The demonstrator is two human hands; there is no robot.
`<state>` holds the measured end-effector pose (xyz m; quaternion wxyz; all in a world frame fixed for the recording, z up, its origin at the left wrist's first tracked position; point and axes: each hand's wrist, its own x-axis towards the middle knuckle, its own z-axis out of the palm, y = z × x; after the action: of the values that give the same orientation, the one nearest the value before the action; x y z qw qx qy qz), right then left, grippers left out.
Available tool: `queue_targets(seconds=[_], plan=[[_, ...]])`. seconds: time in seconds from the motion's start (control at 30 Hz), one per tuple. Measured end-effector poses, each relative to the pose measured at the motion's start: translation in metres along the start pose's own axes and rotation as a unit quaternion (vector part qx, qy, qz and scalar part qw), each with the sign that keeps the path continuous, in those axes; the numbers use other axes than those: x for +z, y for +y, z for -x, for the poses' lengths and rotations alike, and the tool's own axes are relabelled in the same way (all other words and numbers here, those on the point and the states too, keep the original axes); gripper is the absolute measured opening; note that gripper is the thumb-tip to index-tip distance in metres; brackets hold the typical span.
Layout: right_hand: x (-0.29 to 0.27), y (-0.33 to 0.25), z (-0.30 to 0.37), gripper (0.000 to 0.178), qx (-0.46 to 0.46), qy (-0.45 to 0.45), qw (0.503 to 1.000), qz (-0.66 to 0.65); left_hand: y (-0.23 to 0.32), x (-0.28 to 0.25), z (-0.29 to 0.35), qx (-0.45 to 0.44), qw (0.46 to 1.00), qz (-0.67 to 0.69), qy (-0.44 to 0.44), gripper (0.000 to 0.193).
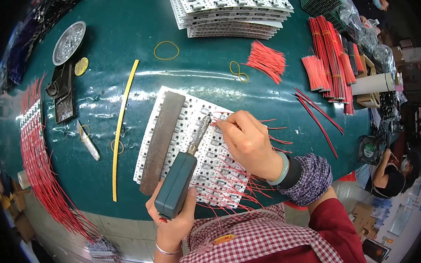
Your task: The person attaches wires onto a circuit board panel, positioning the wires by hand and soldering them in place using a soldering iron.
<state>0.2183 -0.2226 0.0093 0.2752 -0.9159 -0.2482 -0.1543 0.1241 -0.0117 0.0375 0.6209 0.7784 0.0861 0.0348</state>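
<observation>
My left hand (174, 211) is wrapped round a dark green soldering gun (176, 184), whose metal tip points away from me. The tip reaches the white circuit board panel (201, 178), close to the fingers of my right hand (244, 139). Those fingers are pinched on a thin red wire at the board's upper right part. Rows of small dark components cover the panel. Several red wires (262, 186) stick out along its right and near edges. A brown flat bar (163, 141) lies across the panel's left side.
A stack of white panels (232, 14) stands at the back. Bundles of red wires (329, 59) and a loose red pile (266, 60) lie right. Left are a yellow strip (125, 129), a knife (88, 141), a metal bowl (69, 42), a soldering stand (63, 90) and a wired panel (31, 123).
</observation>
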Motion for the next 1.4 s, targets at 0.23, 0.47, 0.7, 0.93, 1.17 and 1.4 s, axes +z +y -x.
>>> queue_targets(seconds=[0.23, 0.47, 0.7, 0.93, 1.17, 1.4], plan=[[-0.001, -0.001, 0.000, 0.028, -0.003, -0.016, 1.000, 0.007, -0.003, 0.001, -0.001, 0.010, 1.000, -0.016, -0.013, 0.016], [0.001, -0.001, -0.001, 0.029, -0.005, -0.014, 1.000, 0.011, -0.002, -0.001, -0.003, 0.034, 0.997, -0.058, -0.026, 0.014], [0.001, -0.003, -0.003, 0.021, 0.005, 0.001, 1.000, 0.021, 0.002, -0.001, -0.003, 0.028, 0.997, -0.061, -0.022, 0.015], [0.000, -0.004, -0.004, 0.023, 0.009, -0.006, 1.000, 0.016, -0.004, -0.003, 0.005, 0.035, 0.998, -0.050, 0.029, 0.019], [0.001, -0.004, -0.003, 0.023, 0.007, -0.004, 1.000, 0.017, -0.003, -0.003, 0.009, 0.013, 0.999, -0.029, 0.039, 0.022], [0.000, -0.002, -0.001, 0.026, -0.006, -0.018, 1.000, 0.023, -0.001, -0.005, 0.014, -0.002, 0.999, -0.019, 0.051, 0.023]])
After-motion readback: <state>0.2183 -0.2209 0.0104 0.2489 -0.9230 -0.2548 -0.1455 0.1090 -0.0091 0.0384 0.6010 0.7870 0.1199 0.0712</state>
